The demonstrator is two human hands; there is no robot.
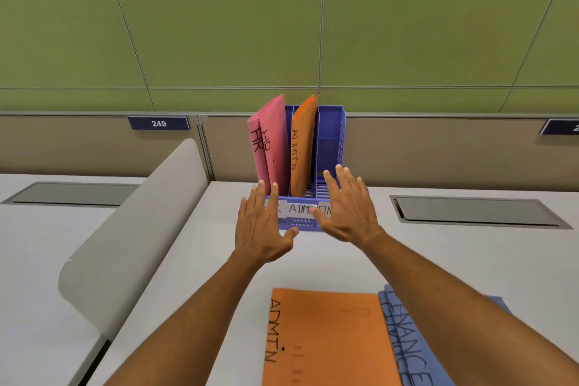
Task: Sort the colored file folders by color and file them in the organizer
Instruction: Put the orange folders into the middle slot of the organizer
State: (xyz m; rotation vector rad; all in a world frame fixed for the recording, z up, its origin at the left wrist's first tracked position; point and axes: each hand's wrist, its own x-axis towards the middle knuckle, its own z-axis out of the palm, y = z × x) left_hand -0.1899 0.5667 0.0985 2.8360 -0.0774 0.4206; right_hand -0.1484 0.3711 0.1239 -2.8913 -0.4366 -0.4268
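Note:
A blue three-slot organizer (332, 132) stands at the back of the desk. Two pink folders (269, 150) marked HR lean in its left slot. One orange ADMIN folder (302, 147) stands in the middle slot. The right slot looks empty. My left hand (261, 226) is in front of the organizer's left corner with fingers straight, holding nothing. Fingers spread, my right hand (347, 210) covers the right front corner, also holding nothing. Near me on the desk lie an orange ADMIN folder (326, 338) and blue FINANCE folders (407, 351) beside it.
A curved grey divider (131, 238) separates this white desk (200, 276) from the one on the left. A grey cable hatch (476, 212) is set in the desk at the right. A brown and green partition wall (438, 147) rises behind the organizer.

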